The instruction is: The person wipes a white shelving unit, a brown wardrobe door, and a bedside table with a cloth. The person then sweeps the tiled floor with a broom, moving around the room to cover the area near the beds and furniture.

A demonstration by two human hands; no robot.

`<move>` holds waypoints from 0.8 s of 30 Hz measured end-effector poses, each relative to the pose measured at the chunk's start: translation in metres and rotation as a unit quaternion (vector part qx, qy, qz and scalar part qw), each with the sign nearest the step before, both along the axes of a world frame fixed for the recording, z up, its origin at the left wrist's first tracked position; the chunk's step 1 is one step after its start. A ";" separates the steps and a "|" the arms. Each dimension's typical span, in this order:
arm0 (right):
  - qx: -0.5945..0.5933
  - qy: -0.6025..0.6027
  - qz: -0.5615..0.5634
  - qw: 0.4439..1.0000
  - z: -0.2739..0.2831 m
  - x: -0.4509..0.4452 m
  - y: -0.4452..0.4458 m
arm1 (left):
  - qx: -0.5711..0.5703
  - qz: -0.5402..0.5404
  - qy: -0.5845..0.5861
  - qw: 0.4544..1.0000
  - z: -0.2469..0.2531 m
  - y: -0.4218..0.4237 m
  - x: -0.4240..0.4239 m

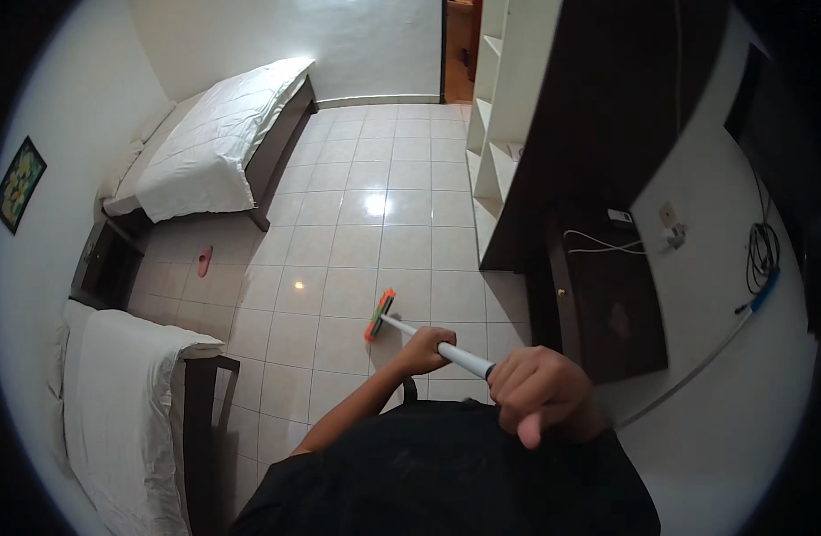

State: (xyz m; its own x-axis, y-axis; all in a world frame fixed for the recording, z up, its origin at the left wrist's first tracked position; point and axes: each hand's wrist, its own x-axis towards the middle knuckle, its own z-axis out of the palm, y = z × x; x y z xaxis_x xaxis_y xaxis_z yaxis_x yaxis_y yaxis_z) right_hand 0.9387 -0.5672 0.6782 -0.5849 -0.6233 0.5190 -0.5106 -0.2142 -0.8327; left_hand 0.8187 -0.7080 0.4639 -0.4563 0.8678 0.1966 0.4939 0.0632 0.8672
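A floor brush or broom with a white pole (469, 360) and an orange and green head (380, 315) slants across the lower middle of the view. Its head is at the tiled floor (357, 248), beyond my hands. My left hand (426, 350) is wrapped around the middle of the pole. Nearer to me, my right hand (541, 388) grips the upper end, which its fingers partly hide; the thumb points down toward my black shirt.
Two beds with white covers (209, 141) (126, 388) stand at the left, a pink slipper (205, 261) on the floor between them. At the right are a white shelf unit (507, 127), a dark wooden desk (611, 315) with a white cable, and a wall socket (667, 214).
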 end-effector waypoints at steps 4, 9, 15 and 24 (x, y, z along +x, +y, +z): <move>0.005 0.018 -0.179 0.984 -0.022 -0.048 -0.008 | 0.059 0.292 0.040 0.954 -0.020 0.013 -0.044; 0.099 0.021 -0.251 0.963 -0.089 -0.140 0.019 | -0.039 0.317 0.133 0.938 -0.098 0.040 -0.152; 0.060 -0.025 -0.208 0.976 -0.083 -0.270 0.070 | -0.051 0.298 0.007 0.953 -0.095 0.076 -0.252; 0.002 -0.030 0.069 0.997 -0.059 -0.461 0.094 | -0.012 0.365 -0.047 0.930 -0.106 0.092 -0.370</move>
